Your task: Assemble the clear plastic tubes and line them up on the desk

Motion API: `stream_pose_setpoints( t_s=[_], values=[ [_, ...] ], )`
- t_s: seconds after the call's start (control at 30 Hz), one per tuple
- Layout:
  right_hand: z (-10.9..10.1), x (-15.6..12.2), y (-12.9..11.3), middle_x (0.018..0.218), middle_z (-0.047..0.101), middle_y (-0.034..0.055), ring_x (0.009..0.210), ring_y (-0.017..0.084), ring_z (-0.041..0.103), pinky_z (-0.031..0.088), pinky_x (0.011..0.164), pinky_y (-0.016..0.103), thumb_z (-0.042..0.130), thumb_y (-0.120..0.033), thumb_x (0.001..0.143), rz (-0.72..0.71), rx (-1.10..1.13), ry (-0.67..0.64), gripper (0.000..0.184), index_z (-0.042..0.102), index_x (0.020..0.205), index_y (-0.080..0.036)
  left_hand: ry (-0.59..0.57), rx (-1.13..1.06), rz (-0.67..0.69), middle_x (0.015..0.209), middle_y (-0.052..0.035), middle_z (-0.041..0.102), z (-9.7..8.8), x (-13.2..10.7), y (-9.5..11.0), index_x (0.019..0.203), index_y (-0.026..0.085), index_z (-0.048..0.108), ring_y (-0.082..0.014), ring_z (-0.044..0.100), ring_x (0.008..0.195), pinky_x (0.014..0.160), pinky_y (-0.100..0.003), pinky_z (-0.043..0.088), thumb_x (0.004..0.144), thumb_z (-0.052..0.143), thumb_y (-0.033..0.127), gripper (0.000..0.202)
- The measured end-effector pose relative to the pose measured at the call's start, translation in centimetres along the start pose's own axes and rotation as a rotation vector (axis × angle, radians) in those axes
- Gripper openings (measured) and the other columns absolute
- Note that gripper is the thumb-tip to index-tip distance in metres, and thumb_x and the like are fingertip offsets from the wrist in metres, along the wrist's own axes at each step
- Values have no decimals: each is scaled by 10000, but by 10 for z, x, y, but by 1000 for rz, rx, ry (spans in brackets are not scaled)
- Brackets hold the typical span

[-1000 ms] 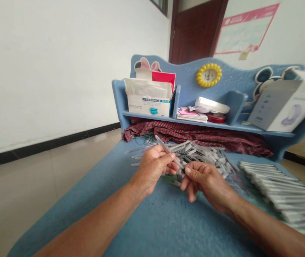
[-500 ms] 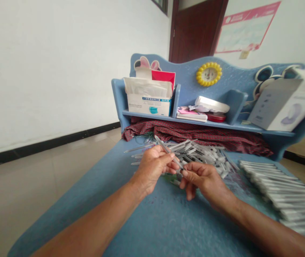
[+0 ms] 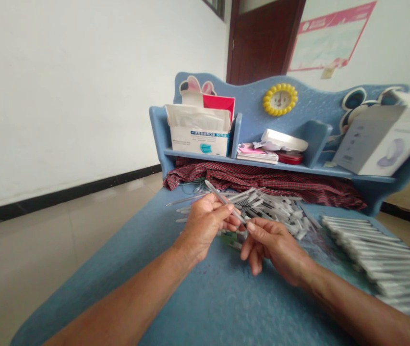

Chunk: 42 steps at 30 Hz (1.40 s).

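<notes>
Between thumb and fingers, my left hand [image 3: 207,218] grips a clear pen [image 3: 215,191] that slants from upper left to lower right. At the pen's lower right end, the thumb and forefinger of my right hand [image 3: 270,240] pinch its dark tip; the other fingers hang loosely curled. Behind both hands lies a loose pile of pens and clear pen parts [image 3: 280,209], partly hidden by them. To the right, many similar pens [image 3: 381,254] lie side by side in a stacked row, blurred toward the near end.
The blue desk [image 3: 205,307] has a raised shelf at its back. On the shelf stand a mask box [image 3: 199,137], some papers [image 3: 257,154], a red round tin [image 3: 290,157] and a white carton [image 3: 374,137]. A checked cloth [image 3: 280,185] is bunched beneath it.
Both hands keep hold of the pen, almost in place. My right hand's lower fingers have dropped slightly, and its thumb has shifted a little along the pen's end.
</notes>
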State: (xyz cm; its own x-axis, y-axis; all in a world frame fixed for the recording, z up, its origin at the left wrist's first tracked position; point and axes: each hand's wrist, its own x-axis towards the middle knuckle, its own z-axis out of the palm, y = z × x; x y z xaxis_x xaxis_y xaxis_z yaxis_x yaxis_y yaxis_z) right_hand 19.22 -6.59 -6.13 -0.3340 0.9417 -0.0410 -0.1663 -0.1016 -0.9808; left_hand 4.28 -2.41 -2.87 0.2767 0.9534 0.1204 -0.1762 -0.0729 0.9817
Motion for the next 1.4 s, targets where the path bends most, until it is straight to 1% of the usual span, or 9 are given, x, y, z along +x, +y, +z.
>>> stream_pose_setpoints(
  t_s=[0.13,0.37,0.53,0.67,0.83,0.97,1.1,1.23,1.4],
  values=[
    [-1,1,3,576,644,8,338,105,531,379,333,171,616,-424,749,-62,-90,70,335,439,868,-167,9,8,-4,683,-46,637,0,0,-1,788,141,504,-121,596,542,502,-228,491,743,578,170,91],
    [-1,1,2,550,633,27,330,111,527,390,327,188,447,-510,833,12,-91,44,370,491,855,-143,-23,13,-16,663,-41,634,-1,1,-3,794,142,502,-122,592,535,508,-236,492,749,577,187,98],
    [-2,2,1,554,635,4,326,104,521,383,325,174,594,-444,756,-59,-121,87,326,449,845,-166,-9,21,-11,685,-50,640,-2,2,-2,782,141,504,-121,594,538,505,-229,487,739,587,187,104],
    [-2,2,2,532,627,24,321,111,522,385,320,184,460,-504,823,9,-94,57,354,472,811,-151,-11,30,-18,683,-54,642,-2,2,-2,786,144,499,-125,596,535,500,-230,483,742,583,199,110],
    [-1,1,3,542,631,1,319,105,520,375,316,170,577,-471,761,-35,-113,79,335,440,823,-172,-14,38,-21,674,-50,638,-1,1,-3,792,140,507,-122,592,538,502,-227,482,745,576,194,100],
    [-1,1,2,534,631,20,322,112,529,372,314,174,447,-526,826,17,-90,49,368,469,816,-158,-28,30,-22,680,-45,637,-1,1,-3,803,140,509,-120,593,542,503,-228,487,747,579,195,105],
    [-2,1,1,550,639,9,318,105,522,375,315,168,574,-472,765,-26,-99,64,334,446,820,-168,-26,22,-13,698,-50,640,-1,0,-3,801,139,512,-114,589,538,506,-227,487,744,582,195,106],
    [-1,1,1,541,636,29,318,110,524,379,318,177,464,-504,823,21,-55,31,350,470,816,-154,-22,22,-15,695,-50,641,-1,0,-2,799,142,507,-118,591,541,509,-230,487,741,586,193,110],
    [-1,1,2,541,639,13,309,104,512,376,316,170,582,-459,759,-15,-53,55,328,429,795,-172,-22,26,-23,692,-49,640,0,0,-2,798,142,508,-117,588,536,504,-230,485,740,582,188,105]
  ],
)
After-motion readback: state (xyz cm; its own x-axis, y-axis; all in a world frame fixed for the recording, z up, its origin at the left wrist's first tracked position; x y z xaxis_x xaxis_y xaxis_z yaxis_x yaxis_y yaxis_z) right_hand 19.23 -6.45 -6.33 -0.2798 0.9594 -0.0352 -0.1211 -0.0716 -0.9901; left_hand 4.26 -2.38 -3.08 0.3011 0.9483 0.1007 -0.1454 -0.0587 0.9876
